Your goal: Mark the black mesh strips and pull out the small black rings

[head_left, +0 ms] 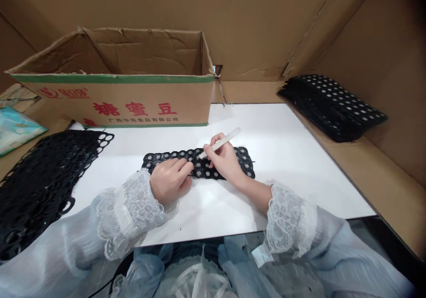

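A black sheet (246,155) with rows of round pale-centred discs lies flat on the white board. My left hand (170,178) is closed, its curled fingers pressed on the left part of the sheet and holding it down. Pinched in my right hand (223,158) is a slim white pen-shaped tool (226,139). The tool slants down to the left, and its tip is at the discs near the middle of the sheet, close to my left fingertips. Whether the tip touches a disc is too small to tell.
An open cardboard box (146,100) stands behind the sheet on the left. Black perforated webbing (43,174) is heaped at the left. A stack of black dotted sheets (333,107) rests at the right on cardboard. Cardboard walls surround the white board (309,182). A blue-green packet (18,129) lies far left.
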`<state>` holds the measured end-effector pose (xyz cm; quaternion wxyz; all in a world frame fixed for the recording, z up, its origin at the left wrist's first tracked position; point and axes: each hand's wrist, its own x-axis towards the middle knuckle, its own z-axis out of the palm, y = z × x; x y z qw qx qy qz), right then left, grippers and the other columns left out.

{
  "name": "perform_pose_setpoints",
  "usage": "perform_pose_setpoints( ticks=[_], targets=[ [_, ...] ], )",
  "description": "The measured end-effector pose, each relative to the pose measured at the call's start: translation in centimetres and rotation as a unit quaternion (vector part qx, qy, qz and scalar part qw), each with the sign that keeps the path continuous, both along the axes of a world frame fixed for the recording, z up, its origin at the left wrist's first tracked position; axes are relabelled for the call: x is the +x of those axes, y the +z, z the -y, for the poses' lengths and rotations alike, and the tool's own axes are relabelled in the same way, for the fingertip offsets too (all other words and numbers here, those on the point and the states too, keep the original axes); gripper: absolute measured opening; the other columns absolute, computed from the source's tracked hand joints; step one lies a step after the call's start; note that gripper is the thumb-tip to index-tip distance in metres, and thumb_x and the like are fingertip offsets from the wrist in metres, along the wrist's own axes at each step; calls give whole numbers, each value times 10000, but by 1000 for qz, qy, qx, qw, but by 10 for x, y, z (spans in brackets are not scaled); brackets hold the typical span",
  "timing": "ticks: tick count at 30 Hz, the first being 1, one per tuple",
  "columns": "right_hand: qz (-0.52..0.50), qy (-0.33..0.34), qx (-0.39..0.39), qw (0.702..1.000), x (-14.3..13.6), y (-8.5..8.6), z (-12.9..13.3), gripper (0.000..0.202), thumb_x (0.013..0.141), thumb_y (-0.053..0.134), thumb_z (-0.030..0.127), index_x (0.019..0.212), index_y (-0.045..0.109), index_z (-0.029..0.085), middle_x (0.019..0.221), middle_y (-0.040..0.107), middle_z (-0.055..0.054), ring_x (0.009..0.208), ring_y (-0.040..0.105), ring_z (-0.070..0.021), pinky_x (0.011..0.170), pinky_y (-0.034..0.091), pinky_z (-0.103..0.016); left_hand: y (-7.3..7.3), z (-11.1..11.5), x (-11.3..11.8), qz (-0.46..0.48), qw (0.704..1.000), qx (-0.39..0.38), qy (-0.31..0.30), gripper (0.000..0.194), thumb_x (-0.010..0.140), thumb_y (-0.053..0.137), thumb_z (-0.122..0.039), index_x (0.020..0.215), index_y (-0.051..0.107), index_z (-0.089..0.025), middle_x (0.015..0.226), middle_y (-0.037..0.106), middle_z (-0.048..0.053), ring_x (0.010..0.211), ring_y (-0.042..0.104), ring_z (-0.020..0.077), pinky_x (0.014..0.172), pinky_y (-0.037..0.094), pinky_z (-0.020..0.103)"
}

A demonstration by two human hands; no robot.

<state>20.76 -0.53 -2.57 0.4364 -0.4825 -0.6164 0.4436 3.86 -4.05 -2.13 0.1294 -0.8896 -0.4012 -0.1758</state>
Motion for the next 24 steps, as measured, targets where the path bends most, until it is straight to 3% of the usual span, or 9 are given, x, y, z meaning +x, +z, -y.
perform_pose_setpoints(
  ticks=[5, 8, 11, 14, 19, 24],
  targets=[
    [40, -5, 47, 998, 1, -3, -5, 183, 796, 445, 394, 782, 397, 218, 577, 435, 44, 513, 451, -101, 480, 373, -223, 8, -6, -5, 17, 995, -98, -29, 243, 796, 443, -384, 717, 517, -166, 703, 540, 40, 621, 501, 169, 582, 407, 302],
    [54, -1, 57, 997, 1, -2, -4, 175, 790, 461, 382, 783, 416, 213, 582, 455, 44, 510, 448, -97, 498, 368, -231, 11, -16, -6, 88, 984, -154, 15, 214, 829, 414, -347, 768, 510, -165, 803, 553, 52, 749, 526, 176, 712, 425, 322],
    [58, -7, 70, 996, 1, 2, -4, 190, 755, 516, 372, 757, 424, 205, 590, 469, 46, 507, 441, -89, 508, 357, -232, 4, -27, -4, 130, 980, -133, 76, 268, 798, 456, -302, 1013, 476, -143, 1095, 511, 119, 1054, 451, 254, 893, 361, 424],
    [47, -14, 78, 996, 1, 5, -5, 207, 739, 538, 365, 723, 414, 200, 606, 472, 43, 534, 450, -91, 530, 362, -233, -6, -31, -3, 127, 976, -167, 60, 353, 802, 423, -251, 1132, 418, -123, 1249, 410, 150, 1194, 329, 272, 973, 294, 463],
    [49, -24, 79, 995, 1, 4, -6, 234, 731, 542, 361, 680, 380, 200, 628, 465, 41, 590, 467, -99, 582, 374, -242, -8, -30, -4, 200, 951, -229, 50, 269, 751, 425, -164, 1017, 461, -147, 1090, 513, 96, 1060, 443, 223, 930, 356, 416],
    [76, 17, 114, 990, 2, 4, -6, 143, 761, 500, 299, 708, 414, 198, 736, 534, 4, 720, 499, -126, 686, 393, -279, -2, -37, -6, 268, 909, -313, 66, 208, 728, 387, -120, 900, 495, -163, 905, 568, 32, 903, 522, 172, 853, 411, 352]
  ],
)
